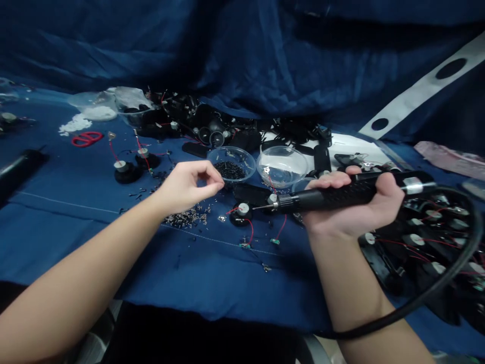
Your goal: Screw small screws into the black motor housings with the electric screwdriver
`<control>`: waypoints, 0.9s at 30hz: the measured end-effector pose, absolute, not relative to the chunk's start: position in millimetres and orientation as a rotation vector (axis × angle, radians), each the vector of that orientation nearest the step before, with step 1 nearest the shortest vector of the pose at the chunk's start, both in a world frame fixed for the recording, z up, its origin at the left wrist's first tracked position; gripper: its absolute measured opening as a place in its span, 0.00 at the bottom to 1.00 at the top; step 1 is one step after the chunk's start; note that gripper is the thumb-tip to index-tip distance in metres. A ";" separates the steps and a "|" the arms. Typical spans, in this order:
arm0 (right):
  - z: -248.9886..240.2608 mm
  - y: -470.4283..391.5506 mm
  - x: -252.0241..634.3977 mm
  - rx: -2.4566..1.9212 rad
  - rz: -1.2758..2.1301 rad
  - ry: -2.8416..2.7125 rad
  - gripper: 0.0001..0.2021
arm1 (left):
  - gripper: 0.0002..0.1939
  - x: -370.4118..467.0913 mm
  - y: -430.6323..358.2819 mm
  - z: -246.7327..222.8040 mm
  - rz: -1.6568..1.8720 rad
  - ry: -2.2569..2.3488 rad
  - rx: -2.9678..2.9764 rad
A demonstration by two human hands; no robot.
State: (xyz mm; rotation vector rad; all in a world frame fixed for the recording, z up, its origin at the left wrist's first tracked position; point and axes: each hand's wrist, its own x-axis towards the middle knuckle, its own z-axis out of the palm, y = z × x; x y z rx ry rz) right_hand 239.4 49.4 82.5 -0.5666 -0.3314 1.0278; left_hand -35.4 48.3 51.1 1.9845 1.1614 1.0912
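Note:
My right hand (pixel 352 202) is wrapped round a black corded electric screwdriver (pixel 333 196), its thin bit pointing left. Near the bit's tip sits a small round black part with a white motor (pixel 243 208) and red wires, on the blue cloth. My left hand (pixel 189 184) hovers to the left, thumb and forefinger pinched together; whether a tiny thing is between them I cannot make out. Just beyond those fingertips is a clear bowl (pixel 248 177) of black screws (pixel 229 170). Loose silver screws (pixel 189 217) lie scattered below the left hand.
A second clear bowl (pixel 282 167) stands beside the first. Red-handled scissors (pixel 87 139) and two wired motor parts (pixel 127 172) lie at left. Many wired black parts (pixel 417 237) crowd the right, under the screwdriver's thick cord (pixel 428 298). Black pieces are heaped at the back.

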 end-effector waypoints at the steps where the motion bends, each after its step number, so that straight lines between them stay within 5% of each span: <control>1: 83.2 49.0 238.8 -0.568 1.027 -0.283 0.17 | 0.07 -25.3 43.7 46.7 1.195 1.104 1.924; 27: 90.9 32.3 227.8 -0.490 1.066 -0.253 0.23 | 0.02 19.3 11.5 26.6 1.399 0.900 2.009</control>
